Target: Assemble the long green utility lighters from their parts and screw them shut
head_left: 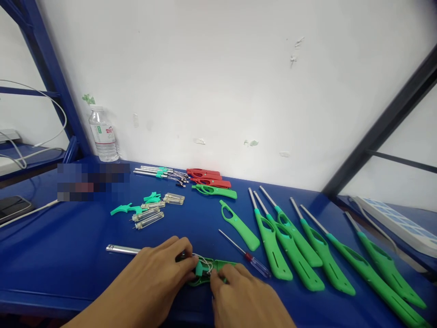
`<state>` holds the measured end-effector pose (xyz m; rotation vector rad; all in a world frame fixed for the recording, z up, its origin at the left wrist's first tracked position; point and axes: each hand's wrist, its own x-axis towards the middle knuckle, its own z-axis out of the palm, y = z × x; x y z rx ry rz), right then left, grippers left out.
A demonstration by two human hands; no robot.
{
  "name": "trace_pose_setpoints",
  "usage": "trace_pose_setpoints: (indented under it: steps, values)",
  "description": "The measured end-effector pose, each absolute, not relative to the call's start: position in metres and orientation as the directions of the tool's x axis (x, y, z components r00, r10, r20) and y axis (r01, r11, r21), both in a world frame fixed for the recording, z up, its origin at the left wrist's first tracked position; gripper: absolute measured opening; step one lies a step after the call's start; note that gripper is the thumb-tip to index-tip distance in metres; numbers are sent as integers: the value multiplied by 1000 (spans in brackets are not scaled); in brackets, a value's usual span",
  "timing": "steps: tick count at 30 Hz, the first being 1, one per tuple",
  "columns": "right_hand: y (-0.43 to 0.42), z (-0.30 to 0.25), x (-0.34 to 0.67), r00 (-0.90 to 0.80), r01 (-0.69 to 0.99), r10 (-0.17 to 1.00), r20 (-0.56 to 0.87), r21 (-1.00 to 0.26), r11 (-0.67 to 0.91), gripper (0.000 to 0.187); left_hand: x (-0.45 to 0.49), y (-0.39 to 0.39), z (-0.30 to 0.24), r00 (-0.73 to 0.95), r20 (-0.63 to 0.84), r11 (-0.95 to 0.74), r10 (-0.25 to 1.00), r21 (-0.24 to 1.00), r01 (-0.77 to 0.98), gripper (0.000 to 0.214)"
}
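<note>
Near the table's front edge lies an opened green lighter shell (218,263), with thin white wires (206,263) and a teal trigger piece (199,269) inside. A silver metal tube (123,249) sticks out to the left from beneath my left hand (169,262). My left hand is closed, its thumb and fingers pinching the lighter around the trigger and wires. My right hand (235,284) has its fingers bent and pressed onto the shell's right part; its fingertips are partly hidden. A screwdriver (251,259) with a clear and red handle lies just beyond my right hand.
Several assembled green lighters (276,255) lie at right. A loose green shell half (241,225), red shells (208,177), metal tubes with wires (157,172), clear fuel tanks (149,220) and teal triggers (124,208) are spread beyond my hands. A water bottle (103,136) stands against the wall.
</note>
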<state>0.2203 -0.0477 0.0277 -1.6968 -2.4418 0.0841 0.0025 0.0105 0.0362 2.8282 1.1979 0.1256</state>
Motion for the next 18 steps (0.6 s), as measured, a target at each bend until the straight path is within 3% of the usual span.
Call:
trace_pose_setpoints:
  steps: [4,8,10,14,18]
  values:
    - [-38,56,233,-302,937,953,7,-183,298,27,-7,16,27,733,189,-754,654,82,652,50]
    - [-28,78,233,-106,975,981,-163,-213,70,44,-7,19,22,736,352,-802,578,76,593,45]
    - [-23,81,230,-113,968,967,-228,-244,56,38,-7,21,20,729,420,-821,541,76,566,48]
    - [-17,76,231,-169,947,967,-191,-305,105,21,-6,30,11,723,478,-845,498,80,529,51]
    - [-16,74,238,-196,920,972,-134,-367,135,22,-7,36,2,711,527,-864,466,98,494,48]
